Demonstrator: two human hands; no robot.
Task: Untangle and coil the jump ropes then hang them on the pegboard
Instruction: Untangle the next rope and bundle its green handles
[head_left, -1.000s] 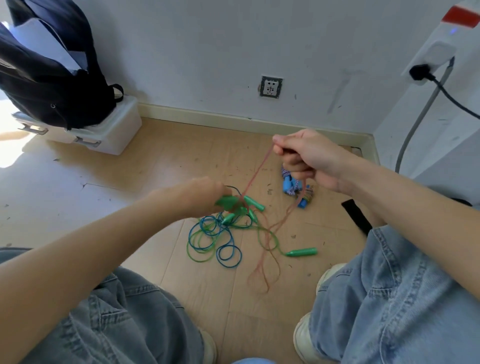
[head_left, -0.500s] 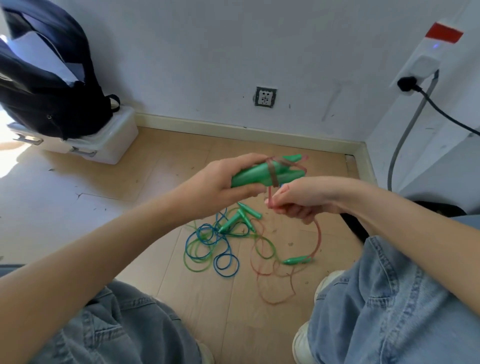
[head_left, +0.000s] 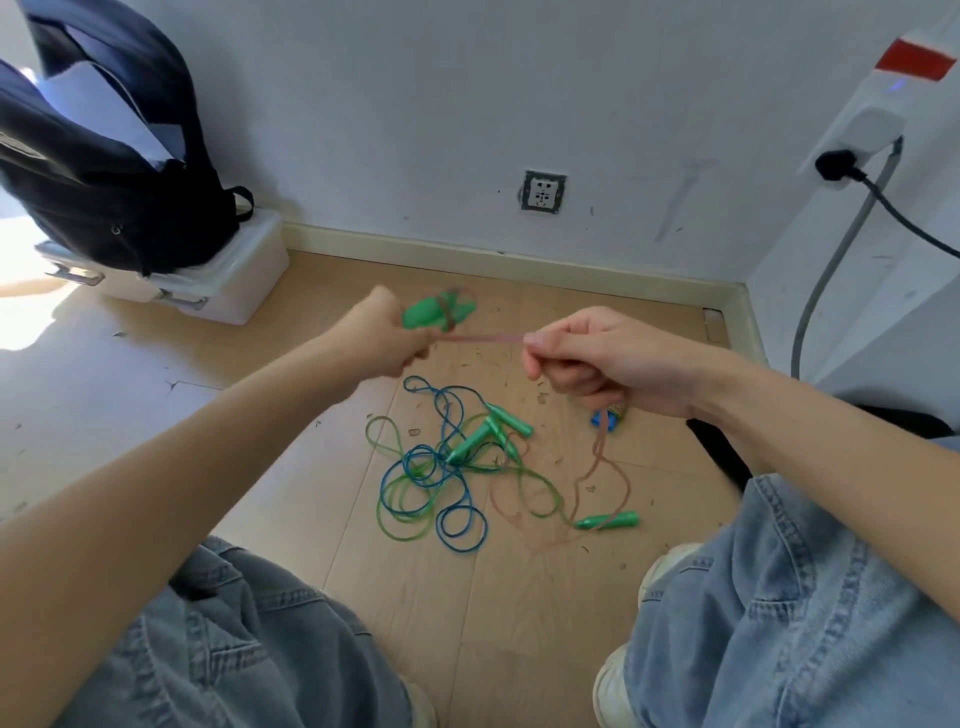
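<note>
Wood-look flooring (head_left: 156, 374) ran to a pale baseboard and a scuffed white wall carrying a wall socket (head_left: 543, 193) at about 12 o'clock. A dark backpack (head_left: 104, 171) sat on a white storage box (head_left: 228, 280) at 10 o'clock, its left side cut off by the frame edge. At 2 o'clock a white power strip (head_left: 878, 124) with a black plug ran out of view at the top right corner.

Motion blur smeared the green handles (head_left: 436, 314) held up in the left hand (head_left: 387, 338), so their number could not be made out; a band of pink cord seemed wrapped round them. That hand's fingers were curled tight around the handles' near ends. The right hand (head_left: 597, 358) pinched the pink rope (head_left: 480, 339) between thumb and forefinger, the other fingers folded in, and the cord stretched taut between the two hands. Below the right hand the rope dropped to the floor in loose loops at 5 o'clock, partly faint against the wood. A small blue object (head_left: 605, 418) peeked from under the right hand, mostly hidden.

On the floor at centre lay a tangle of blue and green ropes (head_left: 426, 488) with several green handles mixed in, and one lone green handle (head_left: 608, 519) lay toward 4 o'clock. Denim-clad knees filled the bottom corners.
</note>
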